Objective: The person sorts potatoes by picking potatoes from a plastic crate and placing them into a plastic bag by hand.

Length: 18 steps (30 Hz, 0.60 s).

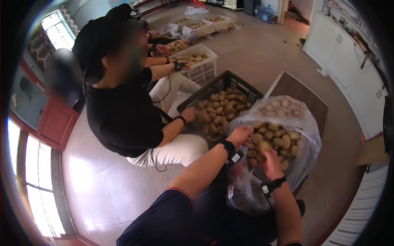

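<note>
My left hand is over the near-left edge of a clear plastic bag, fingers loosely bent and apart, with nothing visible in them. Inside the bag, my right hand has its fingers on a pale yellow-brown potato. Many more potatoes lie around it in the open bag. Each of my wrists wears a black strap with a small white device. To the left of the bag stands a black plastic crate full of potatoes.
A seated person in a black shirt reaches into the black crate from the left. Beyond are a white crate of potatoes, other people's arms and several bags. A brown board lies behind my bag. White cabinets line the right.
</note>
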Available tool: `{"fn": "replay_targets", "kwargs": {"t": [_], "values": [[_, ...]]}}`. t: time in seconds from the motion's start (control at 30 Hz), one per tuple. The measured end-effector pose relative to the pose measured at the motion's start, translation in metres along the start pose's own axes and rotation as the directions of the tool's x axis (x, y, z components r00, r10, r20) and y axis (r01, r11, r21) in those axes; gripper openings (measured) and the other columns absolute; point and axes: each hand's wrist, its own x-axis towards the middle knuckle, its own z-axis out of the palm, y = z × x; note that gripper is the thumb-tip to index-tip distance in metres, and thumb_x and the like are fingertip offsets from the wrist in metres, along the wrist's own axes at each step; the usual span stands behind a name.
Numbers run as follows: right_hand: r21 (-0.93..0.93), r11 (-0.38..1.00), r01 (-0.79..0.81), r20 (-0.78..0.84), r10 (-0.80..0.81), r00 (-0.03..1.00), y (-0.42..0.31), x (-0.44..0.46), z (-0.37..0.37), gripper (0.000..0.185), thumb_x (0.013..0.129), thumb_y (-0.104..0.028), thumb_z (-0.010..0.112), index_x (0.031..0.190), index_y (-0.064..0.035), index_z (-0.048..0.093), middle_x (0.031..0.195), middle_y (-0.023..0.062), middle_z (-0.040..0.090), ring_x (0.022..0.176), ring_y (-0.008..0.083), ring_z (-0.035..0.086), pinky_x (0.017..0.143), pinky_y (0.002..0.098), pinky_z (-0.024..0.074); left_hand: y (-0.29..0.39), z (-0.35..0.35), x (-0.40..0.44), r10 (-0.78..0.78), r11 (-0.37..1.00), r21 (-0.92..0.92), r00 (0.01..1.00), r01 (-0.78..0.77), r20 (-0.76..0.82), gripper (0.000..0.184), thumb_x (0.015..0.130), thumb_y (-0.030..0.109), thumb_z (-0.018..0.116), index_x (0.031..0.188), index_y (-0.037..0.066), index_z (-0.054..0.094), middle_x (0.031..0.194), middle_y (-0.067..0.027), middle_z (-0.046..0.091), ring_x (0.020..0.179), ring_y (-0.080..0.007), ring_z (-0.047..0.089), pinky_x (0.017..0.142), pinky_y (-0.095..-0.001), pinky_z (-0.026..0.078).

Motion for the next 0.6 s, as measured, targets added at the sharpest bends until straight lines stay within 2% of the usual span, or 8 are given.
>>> {"fn": "replay_targets", "kwargs": {"t": [0.13, 0.23, 0.3, 0.33, 0.43, 0.53, 0.57, 0.6], "values": [[-0.130, 0.985, 0.115, 0.099, -0.102, 0.990, -0.002, -0.005, 0.026, 0.031, 0.088, -0.020, 0.062, 0.115, -0.0060, 0.055, 0.090, 0.0006, 0.061, 0.069, 0.0096, 0.056, 0.055, 0.0245, 0.0440, 0.004, 0.008, -0.011, -0.048, 0.999, 0.001, 0.984, 0.048, 0.170, 0.038, 0.089, 0.041, 0.058, 0.107, 0.007, 0.060, 0.095, -0.0083, 0.061, 0.074, -0.0223, 0.063, 0.062, -0.0377, 0.053], [-0.339, 0.921, 0.193, 0.129, -0.158, 0.979, 0.004, 0.000, 0.033, 0.026, 0.093, -0.030, 0.060, 0.105, -0.0071, 0.056, 0.086, 0.0009, 0.058, 0.064, 0.0065, 0.052, 0.051, 0.0227, 0.0408, 0.011, 0.008, -0.016, 0.081, 0.953, 0.256, 0.949, -0.163, 0.305, 0.045, 0.088, 0.046, 0.062, 0.111, 0.008, 0.058, 0.103, -0.0106, 0.060, 0.089, -0.0232, 0.061, 0.068, -0.0396, 0.053], [-0.402, 0.874, 0.272, 0.102, -0.253, 0.962, 0.020, 0.017, 0.026, 0.028, 0.094, -0.032, 0.058, 0.102, -0.0057, 0.057, 0.080, 0.0009, 0.057, 0.059, 0.0067, 0.050, 0.049, 0.0228, 0.0394, 0.018, 0.013, -0.021, -0.149, 0.961, 0.261, 0.967, 0.092, 0.209, 0.046, 0.087, 0.050, 0.062, 0.110, 0.010, 0.060, 0.100, -0.0080, 0.060, 0.087, -0.0200, 0.060, 0.064, -0.0384, 0.052], [-0.465, 0.808, 0.362, 0.118, -0.348, 0.930, 0.024, 0.023, 0.022, 0.030, 0.095, -0.034, 0.057, 0.099, -0.0042, 0.058, 0.075, 0.0010, 0.056, 0.055, 0.0069, 0.049, 0.046, 0.0229, 0.0379, 0.016, 0.012, -0.019, -0.159, 0.959, 0.265, 0.960, 0.095, 0.230, 0.046, 0.087, 0.050, 0.062, 0.110, 0.010, 0.060, 0.100, -0.0080, 0.060, 0.087, -0.0200, 0.060, 0.064, -0.0384, 0.052], [-0.325, 0.902, 0.284, 0.110, -0.263, 0.959, 0.009, 0.013, 0.022, 0.032, 0.097, -0.035, 0.054, 0.094, -0.0030, 0.059, 0.070, 0.0010, 0.055, 0.053, 0.0079, 0.049, 0.047, 0.0239, 0.0385, 0.016, 0.007, -0.013, -0.170, 0.959, 0.268, 0.946, 0.094, 0.276, 0.045, 0.087, 0.053, 0.061, 0.106, 0.012, 0.061, 0.088, -0.0051, 0.061, 0.070, -0.0158, 0.059, 0.051, -0.0323, 0.046], [-0.261, 0.910, 0.323, 0.028, -0.328, 0.944, 0.006, 0.014, 0.015, 0.035, 0.097, -0.034, 0.051, 0.095, 0.0000, 0.060, 0.073, 0.0035, 0.058, 0.055, 0.0101, 0.051, 0.049, 0.0256, 0.0401, 0.018, 0.007, -0.015, -0.155, 0.981, 0.143, 0.973, 0.131, 0.171, 0.046, 0.088, 0.058, 0.057, 0.094, 0.013, 0.059, 0.068, -0.0018, 0.056, 0.041, -0.0121, 0.044, 0.035, -0.0233, 0.026], [-0.246, 0.914, 0.324, -0.012, -0.337, 0.941, 0.003, 0.013, 0.013, 0.037, 0.097, -0.033, 0.052, 0.094, 0.0021, 0.060, 0.074, 0.0043, 0.060, 0.057, 0.0111, 0.053, 0.051, 0.0269, 0.0415, 0.019, 0.006, -0.013, -0.156, 0.981, 0.143, 0.973, 0.132, 0.173, 0.046, 0.088, 0.058, 0.057, 0.094, 0.013, 0.059, 0.068, -0.0018, 0.056, 0.041, -0.0121, 0.044, 0.035, -0.0233, 0.026], [-0.307, 0.912, 0.271, -0.051, -0.300, 0.953, 0.001, 0.009, 0.008, 0.032, 0.095, -0.029, 0.054, 0.096, 0.0015, 0.061, 0.074, 0.0080, 0.062, 0.064, 0.0206, 0.059, 0.061, 0.0321, 0.0475, 0.020, 0.003, -0.010, -0.161, 0.983, 0.106, 0.982, 0.151, 0.101, 0.046, 0.088, 0.059, 0.055, 0.093, 0.013, 0.059, 0.069, -0.0022, 0.056, 0.042, -0.0124, 0.044, 0.035, -0.0237, 0.026]]}}
